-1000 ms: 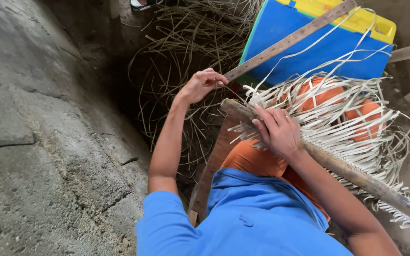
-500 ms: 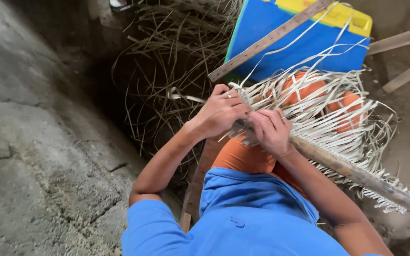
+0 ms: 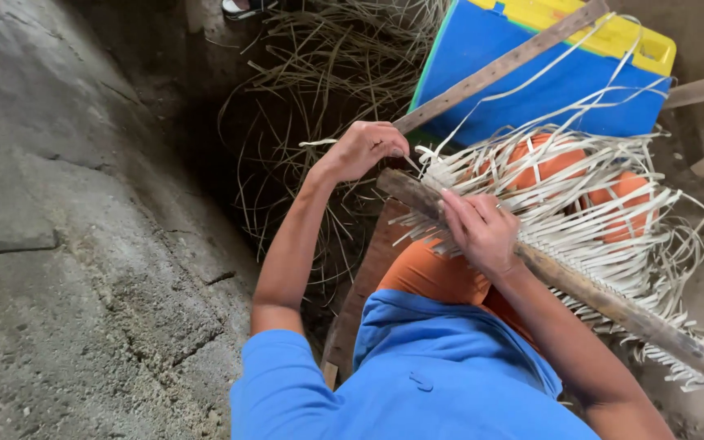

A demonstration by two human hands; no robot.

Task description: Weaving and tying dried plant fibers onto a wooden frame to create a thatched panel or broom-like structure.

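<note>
Half a second ago both hands were bunched together at the near end of the wooden pole; now the left hand (image 3: 362, 148) has drawn away to the left, pulling a pale flat strip (image 3: 319, 143) taut between pinched fingertips. That suggests one strand is being tightened into the weave. The right hand (image 3: 481, 230) lies half-curled over the wooden pole (image 3: 596, 293), fingers pressing the woven strips (image 3: 580, 220) against it. Beyond the left hand rests a blue and yellow crate (image 3: 547, 81); loose dry strands (image 3: 319, 73) lie heaped past it.
</note>
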